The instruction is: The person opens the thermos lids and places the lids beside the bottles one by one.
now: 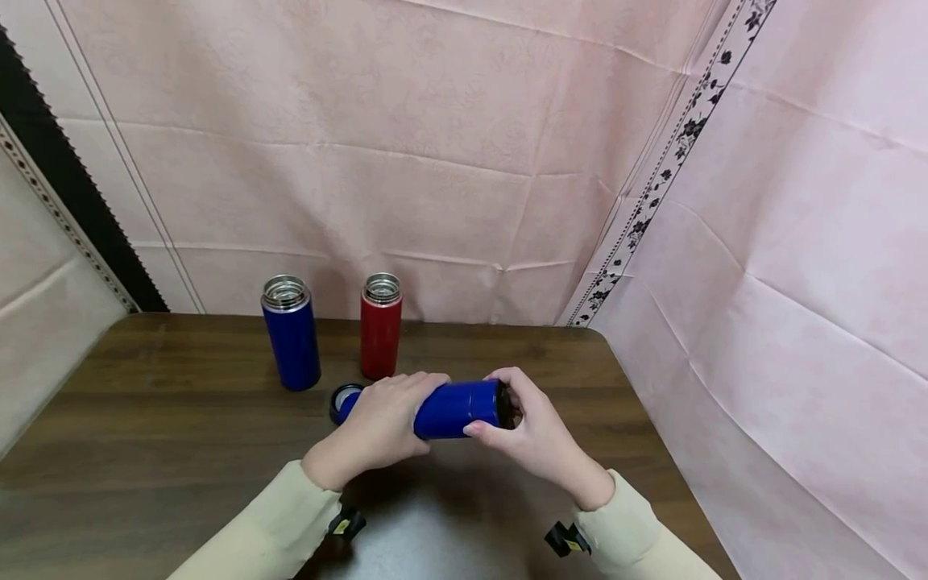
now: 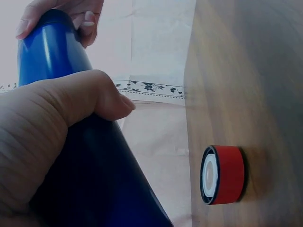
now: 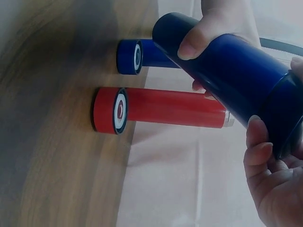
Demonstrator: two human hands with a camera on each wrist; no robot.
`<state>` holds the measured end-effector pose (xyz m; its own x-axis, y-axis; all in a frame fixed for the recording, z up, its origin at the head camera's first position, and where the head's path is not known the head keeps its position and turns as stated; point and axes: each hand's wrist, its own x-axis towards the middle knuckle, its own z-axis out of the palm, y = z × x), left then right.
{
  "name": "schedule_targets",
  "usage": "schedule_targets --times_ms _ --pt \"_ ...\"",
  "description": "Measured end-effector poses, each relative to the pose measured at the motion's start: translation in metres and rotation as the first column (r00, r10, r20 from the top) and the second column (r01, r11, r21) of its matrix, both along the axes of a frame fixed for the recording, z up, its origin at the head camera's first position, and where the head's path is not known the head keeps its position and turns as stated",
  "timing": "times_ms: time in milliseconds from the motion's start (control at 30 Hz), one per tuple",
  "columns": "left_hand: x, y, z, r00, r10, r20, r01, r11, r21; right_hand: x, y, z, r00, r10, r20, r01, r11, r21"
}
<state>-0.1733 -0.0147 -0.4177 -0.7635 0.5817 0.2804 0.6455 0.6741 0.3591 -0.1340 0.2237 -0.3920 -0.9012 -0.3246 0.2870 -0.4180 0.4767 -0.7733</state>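
Note:
A blue thermos bottle [image 1: 445, 412] is held tilted over the table, its lid end toward the right. My left hand [image 1: 387, 415] grips it round the body, thumb across the near side in the left wrist view. The right hand [image 1: 532, 427] holds the lid [image 1: 484, 405], thumb and fingers curled about it just past a thin seam. Behind the left hand, a loose blue lid [image 1: 349, 408] lies on the table, its pale inside facing up. A loose red lid [image 2: 230, 175] sits there too, hidden from the head view.
Toward the back stand an uncapped blue thermos [image 1: 293, 342] and an uncapped red thermos [image 1: 380, 334], steel necks showing. The wooden table [image 1: 145, 451] meets pink cloth hangings [image 1: 449, 201] at its back and sides.

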Motion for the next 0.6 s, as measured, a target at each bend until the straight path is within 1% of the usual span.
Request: schedule_targets --times_ms 267,367,500,600 --pt "0.0003 -0.0002 0.0031 1.0 -0.02 0.018 0.021 1.0 -0.014 0.0007 0.0024 -0.0013 1.0 0.018 -0.008 -0.018 1.0 0.012" --pt "0.0003 -0.0007 0.0042 0.999 -0.024 0.026 0.025 0.999 -0.023 0.0011 0.0028 -0.0024 0.999 0.022 -0.026 -0.021 1.0 0.021" --pt "0.0006 -0.0023 0.006 0.998 -0.034 0.054 0.035 0.999 -0.023 0.0013 0.0031 -0.0031 0.998 0.034 -0.057 -0.032 0.998 0.046" --pt "0.001 -0.0039 0.0063 0.994 -0.049 0.095 0.049 0.999 -0.003 0.0016 0.0037 -0.0029 0.995 0.05 -0.09 -0.043 0.996 0.08"
